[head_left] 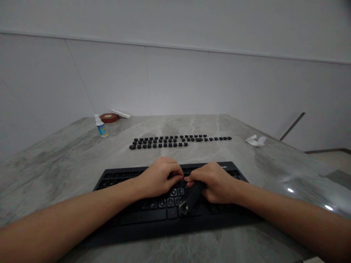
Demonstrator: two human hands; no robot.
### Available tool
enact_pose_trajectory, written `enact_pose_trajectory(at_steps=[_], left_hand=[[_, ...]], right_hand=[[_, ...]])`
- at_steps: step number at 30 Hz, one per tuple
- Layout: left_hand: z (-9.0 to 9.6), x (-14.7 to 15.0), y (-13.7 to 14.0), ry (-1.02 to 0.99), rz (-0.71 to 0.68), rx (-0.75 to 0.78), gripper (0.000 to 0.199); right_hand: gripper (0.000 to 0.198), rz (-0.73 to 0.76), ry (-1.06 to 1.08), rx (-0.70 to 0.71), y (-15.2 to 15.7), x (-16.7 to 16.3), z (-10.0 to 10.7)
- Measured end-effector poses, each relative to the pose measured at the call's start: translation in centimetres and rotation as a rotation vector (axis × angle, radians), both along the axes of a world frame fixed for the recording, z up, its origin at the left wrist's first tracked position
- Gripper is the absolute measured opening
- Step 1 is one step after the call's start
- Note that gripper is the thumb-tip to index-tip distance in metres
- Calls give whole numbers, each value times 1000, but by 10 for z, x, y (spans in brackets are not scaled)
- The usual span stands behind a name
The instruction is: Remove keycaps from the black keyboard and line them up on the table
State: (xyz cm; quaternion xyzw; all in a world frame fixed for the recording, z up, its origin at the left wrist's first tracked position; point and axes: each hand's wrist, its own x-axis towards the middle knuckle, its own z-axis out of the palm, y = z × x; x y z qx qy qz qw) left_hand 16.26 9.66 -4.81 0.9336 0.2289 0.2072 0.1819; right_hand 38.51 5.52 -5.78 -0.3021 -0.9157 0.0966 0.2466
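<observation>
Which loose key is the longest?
The wide black key in the middle row's right half; the other loose keys look shorter.

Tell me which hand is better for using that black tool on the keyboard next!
Probably the right hand: it holds the black tool over the keyboard. The left hand is close by too, but no tool shows in its fingers.

The light is dim, grey and even across the wall, with 2 small white glare spots on the right side of the glossy table. Soft shadow darkens the front of the black keyboard, swallowing detail. Wide-angle stretching pulls at the edges, the top right corner darkens, and the bottle's label is too soft to read.
</observation>
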Motion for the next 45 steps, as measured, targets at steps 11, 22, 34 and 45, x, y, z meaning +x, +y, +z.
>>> enact_pose_trajectory(at_steps=[11, 22, 34, 45], left_hand=[[0, 0, 0, 15, -15, 29, 12], [0, -1, -1, 8, -12, 45, 16], [-1, -2, -1, -21, -25, 59, 16], [1, -5, -3, -152, -190, 98, 28]], right_hand=[[28, 38, -90, 129, 4, 0, 3], [29, -8, -209, 227, -2, -6, 5], [17, -64, -271, 259, -5, -7, 6], [23, -8, -168, -36, -1, -1, 9]])
